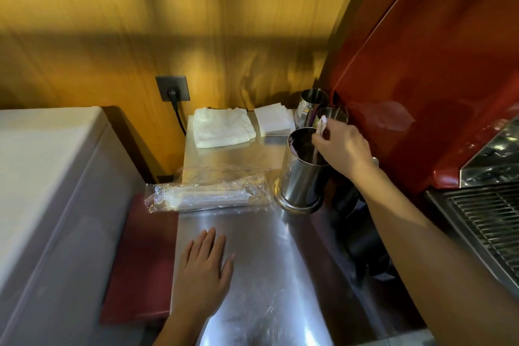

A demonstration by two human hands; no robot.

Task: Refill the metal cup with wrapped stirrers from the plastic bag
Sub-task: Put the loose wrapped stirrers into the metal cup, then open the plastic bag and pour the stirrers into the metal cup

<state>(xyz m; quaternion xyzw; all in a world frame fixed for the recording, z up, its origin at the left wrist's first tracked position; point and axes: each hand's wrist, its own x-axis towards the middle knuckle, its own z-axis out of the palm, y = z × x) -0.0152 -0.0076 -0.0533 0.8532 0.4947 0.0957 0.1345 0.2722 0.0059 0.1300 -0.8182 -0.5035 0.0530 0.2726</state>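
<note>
A tall metal cup (300, 177) stands on the steel counter (266, 247), right of a clear plastic bag (207, 191) that lies flat with several paper-wrapped stirrers inside. My right hand (342, 146) hovers over the cup's rim, fingers pinched on wrapped stirrers (320, 128) whose lower ends dip into the cup. A few stirrers lean inside the cup. My left hand (203, 267) rests flat on the counter near the front, fingers spread, holding nothing.
Two smaller metal cups (314, 98) stand behind the tall one. A folded white towel (222, 128) and a napkin stack (273, 122) lie at the back. A red espresso machine (435, 78) fills the right side; a grey appliance (47, 177) stands left. A wall socket (172, 88) holds a plug.
</note>
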